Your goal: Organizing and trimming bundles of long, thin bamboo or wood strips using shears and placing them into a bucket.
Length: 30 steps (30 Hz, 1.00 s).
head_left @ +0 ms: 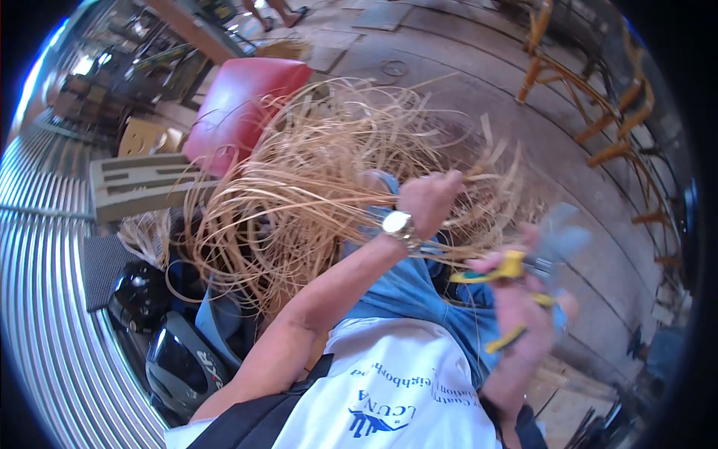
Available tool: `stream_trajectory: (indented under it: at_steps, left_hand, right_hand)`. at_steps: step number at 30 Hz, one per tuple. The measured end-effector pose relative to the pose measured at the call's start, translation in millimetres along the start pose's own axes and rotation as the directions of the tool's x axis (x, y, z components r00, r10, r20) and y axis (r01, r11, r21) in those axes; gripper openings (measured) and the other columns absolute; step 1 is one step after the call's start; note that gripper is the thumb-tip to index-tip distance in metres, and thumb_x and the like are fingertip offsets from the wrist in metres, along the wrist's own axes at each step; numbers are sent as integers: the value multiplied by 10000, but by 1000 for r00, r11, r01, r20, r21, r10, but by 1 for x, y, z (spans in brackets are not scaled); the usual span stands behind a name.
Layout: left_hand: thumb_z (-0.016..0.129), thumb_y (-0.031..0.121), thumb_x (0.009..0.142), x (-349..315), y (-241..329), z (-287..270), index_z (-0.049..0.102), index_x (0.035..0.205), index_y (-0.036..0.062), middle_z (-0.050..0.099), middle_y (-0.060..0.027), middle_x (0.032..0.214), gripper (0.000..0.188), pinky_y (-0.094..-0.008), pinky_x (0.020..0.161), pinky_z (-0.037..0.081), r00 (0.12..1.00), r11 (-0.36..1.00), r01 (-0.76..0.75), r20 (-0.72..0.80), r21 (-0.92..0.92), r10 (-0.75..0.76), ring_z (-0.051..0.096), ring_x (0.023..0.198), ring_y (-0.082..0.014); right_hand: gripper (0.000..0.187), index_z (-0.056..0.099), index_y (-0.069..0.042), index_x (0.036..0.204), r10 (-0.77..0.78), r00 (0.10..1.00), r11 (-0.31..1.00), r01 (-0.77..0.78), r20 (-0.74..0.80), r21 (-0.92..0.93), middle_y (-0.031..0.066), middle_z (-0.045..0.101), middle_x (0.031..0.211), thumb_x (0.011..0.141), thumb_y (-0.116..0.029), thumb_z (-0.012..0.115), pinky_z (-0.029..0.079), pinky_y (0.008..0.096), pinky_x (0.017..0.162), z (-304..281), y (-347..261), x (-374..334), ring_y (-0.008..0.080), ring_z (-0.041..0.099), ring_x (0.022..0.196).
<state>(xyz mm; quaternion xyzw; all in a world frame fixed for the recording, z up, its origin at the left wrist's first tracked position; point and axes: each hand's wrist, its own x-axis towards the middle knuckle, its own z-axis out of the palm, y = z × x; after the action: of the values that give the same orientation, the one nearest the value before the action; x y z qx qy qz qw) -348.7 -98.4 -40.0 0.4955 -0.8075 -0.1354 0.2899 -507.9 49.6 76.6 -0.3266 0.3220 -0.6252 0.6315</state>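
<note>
A large loose bundle of pale rattan strips (299, 176) spreads over my lap and curls out to the left. My left hand (430, 200), with a watch (398, 224) at its wrist, is closed around part of the bundle, and strip ends fan out beyond the fist. In my right hand (520, 299) is a pair of snips (511, 266) with yellow and dark handles. The handles are spread, and the blades point away to the upper right, smeared by motion. A few strips pass just beside the snips; whether the blades touch them I cannot tell.
A red cushioned seat (243, 105) stands behind the bundle at left, near a slotted grey-green board (149, 183). Black helmets (142, 295) lie by the corrugated metal wall (52, 299). Wooden chair frames (591, 112) line the right side. Another person's feet (292, 16) show far off.
</note>
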Motion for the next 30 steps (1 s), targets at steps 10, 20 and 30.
stream_trajectory:
  at_steps: [10, 20, 30]
  left_hand:
    - [589, 85, 1014, -24, -32, -65, 454, 1484, 36, 616, -17, 1053, 492, -203, 761, 464, 899, 116, 431, 413, -895, -148, 545, 875, -56]
    - [541, 66, 1041, -38, -26, -65, 547, 1384, 5, 713, -67, 1160, 348, -201, 684, 496, 899, 424, 438, 402, -793, -176, 589, 797, -45]
    - [533, 80, 1048, -43, -20, -64, 567, 1356, 5, 711, -68, 1170, 318, -197, 701, 489, 912, 528, 390, 395, -754, -110, 590, 816, -41]
  right_hand:
    - [555, 424, 43, 1435, 448, 835, 767, -543, 319, 341, 157, 629, 1080, 942, -173, 557, 552, 438, 916, -9, 62, 16, 273, 673, 955]
    - [477, 478, 22, 1382, 589, 757, 734, -648, 283, 203, 114, 643, 978, 962, -189, 558, 559, 377, 793, -20, 80, 25, 233, 675, 846]
    - [450, 512, 27, 1345, 612, 759, 731, -650, 224, 206, 103, 645, 931, 953, -183, 581, 568, 360, 769, -22, 77, 24, 214, 667, 778]
